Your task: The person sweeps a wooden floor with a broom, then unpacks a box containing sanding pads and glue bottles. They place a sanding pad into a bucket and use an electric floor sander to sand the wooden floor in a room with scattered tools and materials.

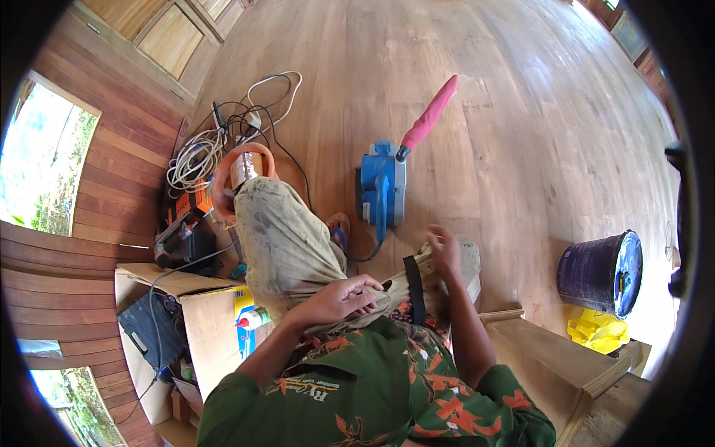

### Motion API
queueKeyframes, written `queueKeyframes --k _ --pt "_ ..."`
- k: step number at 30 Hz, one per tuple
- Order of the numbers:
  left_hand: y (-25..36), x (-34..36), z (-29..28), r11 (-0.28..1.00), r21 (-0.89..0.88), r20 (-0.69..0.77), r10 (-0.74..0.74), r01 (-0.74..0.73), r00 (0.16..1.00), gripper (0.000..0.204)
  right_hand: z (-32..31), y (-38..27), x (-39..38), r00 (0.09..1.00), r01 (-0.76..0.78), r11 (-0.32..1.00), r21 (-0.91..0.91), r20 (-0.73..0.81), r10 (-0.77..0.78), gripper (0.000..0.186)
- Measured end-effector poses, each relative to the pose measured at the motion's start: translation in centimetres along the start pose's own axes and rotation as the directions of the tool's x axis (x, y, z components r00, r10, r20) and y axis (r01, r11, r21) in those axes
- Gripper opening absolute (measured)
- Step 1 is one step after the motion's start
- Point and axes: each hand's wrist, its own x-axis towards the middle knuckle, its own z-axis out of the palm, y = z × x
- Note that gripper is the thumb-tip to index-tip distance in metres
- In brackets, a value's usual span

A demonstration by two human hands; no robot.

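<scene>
Blue belt sander [381, 188] sits on floor just far of right hand [445, 249] (fingers loosely open, holding nothing), long axis running near-far w/ pink dust bag [430, 118] angling far-right; left hand [344, 296] curled on thigh, farther off.

Wide plank wood floor [506, 112] fills the view. Dark wood-panelled wall [97, 194] at 9 o'clock, bright daylight window [45, 156] with greenery. Pale panelled doors [167, 37] at 11.
</scene>
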Motion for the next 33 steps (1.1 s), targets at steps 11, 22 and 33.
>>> queueKeyframes --k 11,22,33 --pt "-1.6 -11.1 2.3 0.736 -0.145 -0.793 0.313 -0.661 0.523 0.023 14.7 -1.6 11.9 0.993 -0.003 1.000 -0.026 0.116 0.006 0.077" --pt "-17.1 -5.9 -19.0 0.441 -0.382 -0.899 -0.382 -0.812 0.215 0.044 19.4 -1.5 13.3 0.933 -0.359 0.798 0.483 0.198 0.300 0.019" --pt "-25.7 6.7 -39.9 -0.035 -0.444 -0.689 -0.625 -0.895 0.366 0.029 18.4 -2.9 12.8 0.910 -0.415 0.823 0.389 0.184 0.372 0.019"
